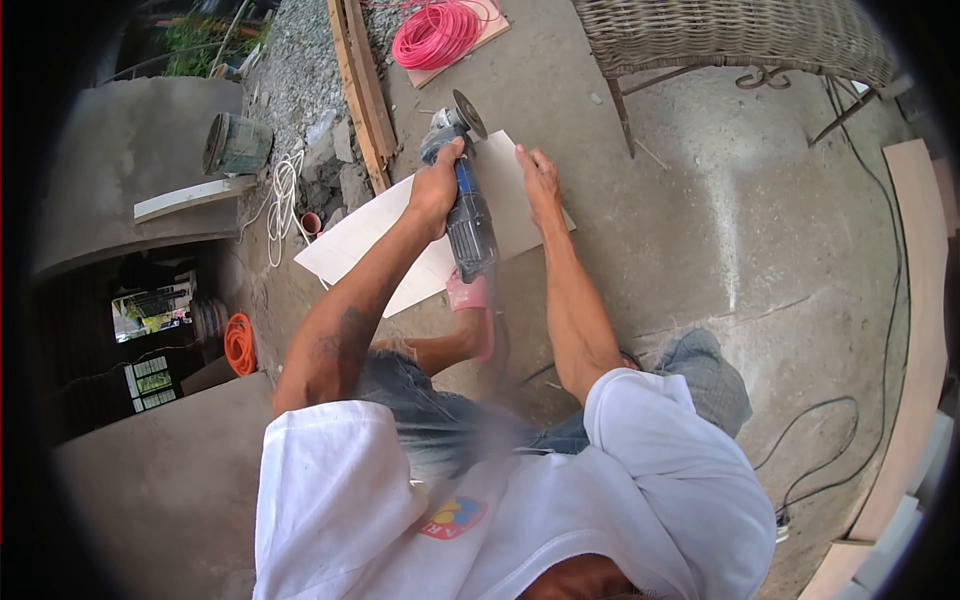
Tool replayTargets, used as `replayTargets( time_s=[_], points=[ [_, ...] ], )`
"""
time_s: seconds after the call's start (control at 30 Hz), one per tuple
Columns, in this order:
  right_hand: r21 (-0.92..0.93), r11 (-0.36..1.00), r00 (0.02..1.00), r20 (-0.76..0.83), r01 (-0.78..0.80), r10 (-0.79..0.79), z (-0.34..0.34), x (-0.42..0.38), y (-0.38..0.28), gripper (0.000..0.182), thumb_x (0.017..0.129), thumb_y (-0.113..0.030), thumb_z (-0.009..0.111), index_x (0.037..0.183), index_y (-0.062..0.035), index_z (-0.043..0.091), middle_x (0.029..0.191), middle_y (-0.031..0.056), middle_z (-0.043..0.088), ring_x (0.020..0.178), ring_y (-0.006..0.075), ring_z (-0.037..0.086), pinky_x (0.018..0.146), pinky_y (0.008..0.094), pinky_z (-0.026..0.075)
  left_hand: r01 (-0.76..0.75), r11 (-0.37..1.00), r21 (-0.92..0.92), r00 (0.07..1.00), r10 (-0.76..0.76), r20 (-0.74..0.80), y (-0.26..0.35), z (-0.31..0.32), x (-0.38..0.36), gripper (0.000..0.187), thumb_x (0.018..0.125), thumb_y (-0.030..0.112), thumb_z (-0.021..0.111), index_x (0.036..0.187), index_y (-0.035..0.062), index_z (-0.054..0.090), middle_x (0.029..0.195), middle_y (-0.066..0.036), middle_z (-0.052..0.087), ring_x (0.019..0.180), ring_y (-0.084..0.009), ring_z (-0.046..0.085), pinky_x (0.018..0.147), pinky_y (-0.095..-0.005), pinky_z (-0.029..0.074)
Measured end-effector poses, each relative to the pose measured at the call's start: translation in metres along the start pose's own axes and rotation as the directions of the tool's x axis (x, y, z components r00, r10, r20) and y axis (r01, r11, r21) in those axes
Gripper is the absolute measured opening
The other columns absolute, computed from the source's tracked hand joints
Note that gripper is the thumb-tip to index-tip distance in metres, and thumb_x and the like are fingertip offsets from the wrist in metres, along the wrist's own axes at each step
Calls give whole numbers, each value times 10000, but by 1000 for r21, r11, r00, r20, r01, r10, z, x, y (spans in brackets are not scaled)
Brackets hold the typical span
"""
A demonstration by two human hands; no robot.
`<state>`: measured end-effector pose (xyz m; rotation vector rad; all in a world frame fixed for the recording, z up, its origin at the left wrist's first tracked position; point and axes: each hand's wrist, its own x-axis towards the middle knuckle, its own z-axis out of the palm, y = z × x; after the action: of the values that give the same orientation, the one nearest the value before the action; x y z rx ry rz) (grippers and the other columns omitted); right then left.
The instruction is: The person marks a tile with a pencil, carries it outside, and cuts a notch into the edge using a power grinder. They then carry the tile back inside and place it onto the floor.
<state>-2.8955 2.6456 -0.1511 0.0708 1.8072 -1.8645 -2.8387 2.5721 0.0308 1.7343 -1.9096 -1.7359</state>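
Observation:
My left hand (438, 190) is wrapped round the body of a blue and dark grey angle grinder (472, 230), its disc (469, 114) pointing away from me at the far end. Under the grinder lies a large, flat white tile (400, 250), set at a slant to my body. My right hand (541, 182) grips the tile's far right edge, thumb and fingers at the rim. Close to the tile's near edge is a foot in a pink slipper (466, 293). The grinder's rear end and cord are blurred by haze.
A coil of pink hose (437, 34) and wooden planks (362, 90) lie ahead. A wicker chair (735, 35) stands at the upper right. White cord (284, 200) and a bucket (236, 146) are on the left. A black cable (893, 260) runs along the right.

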Motion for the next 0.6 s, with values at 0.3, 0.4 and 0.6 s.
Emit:
replayTargets(
  time_s=[0.3,0.4,0.6],
  points=[
    [42,999,998,62,-8,5,6,14,20,610,875,-678,529,979,-90,658,970,129,682,972,346,617,910,456,424,-14,1000,0,999,14,-39,1,-2,2,593,899,503,606,1065,-66,613,865,-110,626,719,-217,633,656,-381,528],
    [23,999,993,114,-44,41,5,17,19,597,887,-663,522,934,-79,631,919,131,664,938,346,610,894,467,422,1,999,-35,1000,-1,-10,-1,-4,1,580,906,487,606,1079,-67,604,868,-109,623,709,-216,631,647,-378,530],
    [6,1000,1000,20,10,-10,8,13,19,582,908,-637,511,902,-62,601,878,136,645,910,344,602,881,482,419,8,1000,-29,1000,-8,-18,1,-1,-7,566,915,475,611,1086,-64,596,859,-107,616,680,-216,628,620,-370,533]
  ],
)
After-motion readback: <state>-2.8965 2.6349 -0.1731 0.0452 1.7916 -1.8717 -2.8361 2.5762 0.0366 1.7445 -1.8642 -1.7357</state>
